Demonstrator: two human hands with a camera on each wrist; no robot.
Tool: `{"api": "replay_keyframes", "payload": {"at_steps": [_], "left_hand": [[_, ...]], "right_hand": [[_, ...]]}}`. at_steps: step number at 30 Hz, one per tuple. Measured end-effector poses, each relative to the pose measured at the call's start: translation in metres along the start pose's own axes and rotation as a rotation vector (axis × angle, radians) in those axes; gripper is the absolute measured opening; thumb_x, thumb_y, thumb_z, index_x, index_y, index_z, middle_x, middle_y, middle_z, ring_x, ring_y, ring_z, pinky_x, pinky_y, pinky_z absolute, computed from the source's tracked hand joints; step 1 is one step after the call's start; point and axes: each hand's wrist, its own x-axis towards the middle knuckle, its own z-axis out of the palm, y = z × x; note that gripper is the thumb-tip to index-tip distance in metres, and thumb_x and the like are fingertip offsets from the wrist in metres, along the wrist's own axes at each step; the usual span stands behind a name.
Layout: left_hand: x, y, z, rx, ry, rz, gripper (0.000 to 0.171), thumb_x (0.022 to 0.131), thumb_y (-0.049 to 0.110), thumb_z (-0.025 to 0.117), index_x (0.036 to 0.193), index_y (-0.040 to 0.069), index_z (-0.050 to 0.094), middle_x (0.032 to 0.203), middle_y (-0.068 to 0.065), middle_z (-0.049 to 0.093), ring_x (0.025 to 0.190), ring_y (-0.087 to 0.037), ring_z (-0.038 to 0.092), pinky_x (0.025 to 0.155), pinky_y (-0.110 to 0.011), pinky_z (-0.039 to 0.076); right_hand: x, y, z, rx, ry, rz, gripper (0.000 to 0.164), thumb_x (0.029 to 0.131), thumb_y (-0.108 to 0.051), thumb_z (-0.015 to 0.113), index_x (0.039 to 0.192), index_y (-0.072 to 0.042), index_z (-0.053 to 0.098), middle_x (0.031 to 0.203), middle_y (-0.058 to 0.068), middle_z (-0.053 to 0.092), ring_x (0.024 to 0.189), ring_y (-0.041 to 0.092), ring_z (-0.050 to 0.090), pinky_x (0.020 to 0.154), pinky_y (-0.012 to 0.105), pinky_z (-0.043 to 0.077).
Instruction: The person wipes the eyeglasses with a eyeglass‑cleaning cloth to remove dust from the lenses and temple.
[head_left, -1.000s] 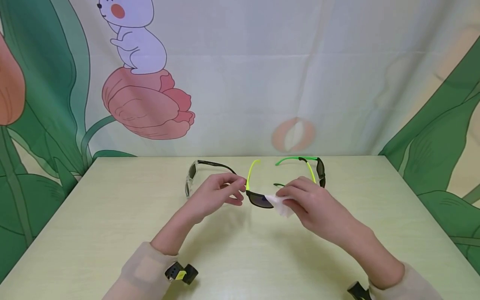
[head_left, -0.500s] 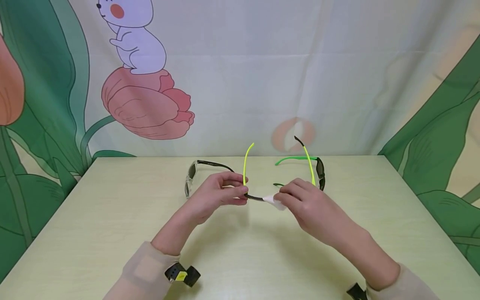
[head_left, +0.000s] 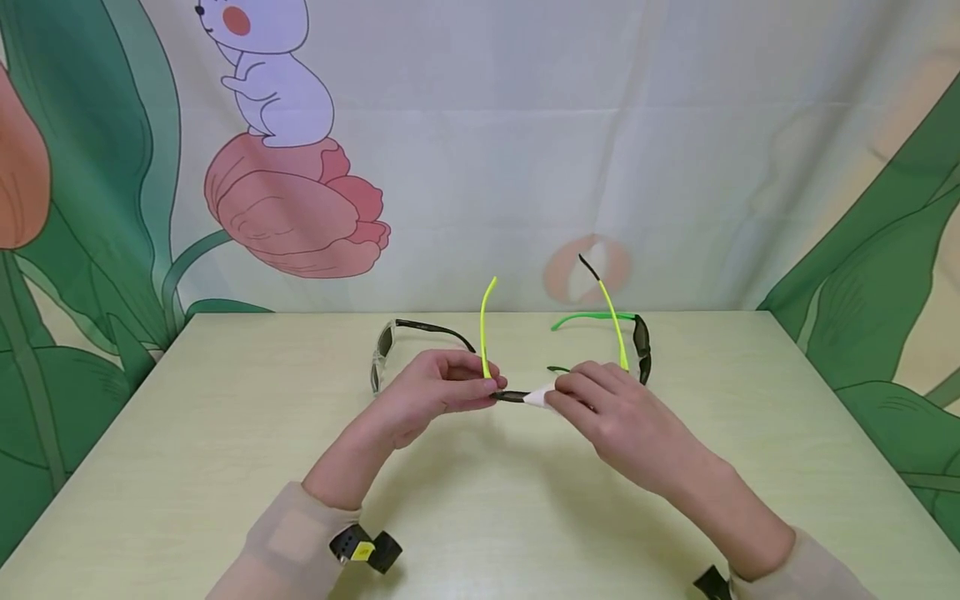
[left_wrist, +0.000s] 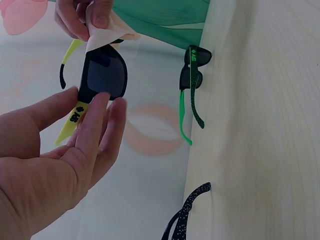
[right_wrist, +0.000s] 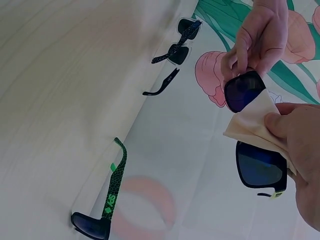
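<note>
Above the table, my left hand (head_left: 438,390) pinches one end of a pair of sunglasses (left_wrist: 106,75) with a black front and yellow temples. The temples point up and away, unfolded. My right hand (head_left: 626,417) grips a pale cloth (right_wrist: 255,122) folded over the middle of the front, around the bridge. In the right wrist view, a dark lens shows on each side of the cloth. The left wrist view has my left thumb and fingers at the hinge corner, beside the printed yellow temple. From the head view, the right part of the front is hidden behind my right hand.
Clear-framed sunglasses (right_wrist: 179,54) with dark temples stand on the table (head_left: 225,467) at the left, behind my left hand. Green-templed sunglasses (head_left: 641,343) stand at the back right, behind my right hand. A printed curtain (head_left: 480,167) hangs behind the table's back edge.
The yellow-templed sunglasses have tilted so their temples point higher and the front appears edge-on. My left fingers have closed on the frame corner. The cloth has shifted slightly left with my right hand.
</note>
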Motion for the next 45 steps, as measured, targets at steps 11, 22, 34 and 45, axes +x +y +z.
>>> {"api": "replay_keyframes", "payload": {"at_steps": [11,22,34,45], "left_hand": [[-0.002,0.000,0.001,0.161,-0.002,0.037,0.026,0.087,0.005,0.070,0.110,-0.006,0.063,0.109,-0.016,0.068,0.103,-0.032,0.063,0.092,-0.037,0.050],[-0.002,-0.003,0.004,0.222,0.060,0.071,0.022,0.085,0.004,0.072,0.105,-0.004,0.065,0.111,-0.011,0.068,0.100,-0.023,0.065,0.093,-0.035,0.049],[-0.003,-0.005,0.017,0.427,0.137,0.159,0.013,0.080,0.008,0.078,0.084,0.009,0.066,0.104,0.000,0.070,0.096,-0.016,0.064,0.082,-0.033,0.053],[-0.007,0.006,0.033,0.499,0.120,0.199,0.012,0.079,0.004,0.078,0.085,0.005,0.068,0.102,-0.005,0.070,0.093,-0.019,0.065,0.075,-0.034,0.052]], "right_hand": [[-0.003,0.002,0.002,-0.042,-0.008,-0.007,0.029,0.082,0.007,0.068,0.109,0.000,0.065,0.105,0.009,0.062,0.101,0.026,0.055,0.084,0.036,0.047],[-0.003,0.005,0.007,0.051,0.043,0.060,0.026,0.080,0.006,0.071,0.105,-0.002,0.068,0.101,0.005,0.064,0.096,0.023,0.057,0.084,0.033,0.049],[0.001,0.006,0.018,0.245,0.063,0.203,0.022,0.079,0.001,0.075,0.098,-0.008,0.068,0.096,0.000,0.063,0.090,0.016,0.057,0.078,0.029,0.052],[0.007,0.003,0.022,0.304,-0.013,0.282,0.017,0.082,-0.002,0.074,0.095,-0.011,0.071,0.087,-0.002,0.056,0.081,0.013,0.053,0.066,0.024,0.049]]}}
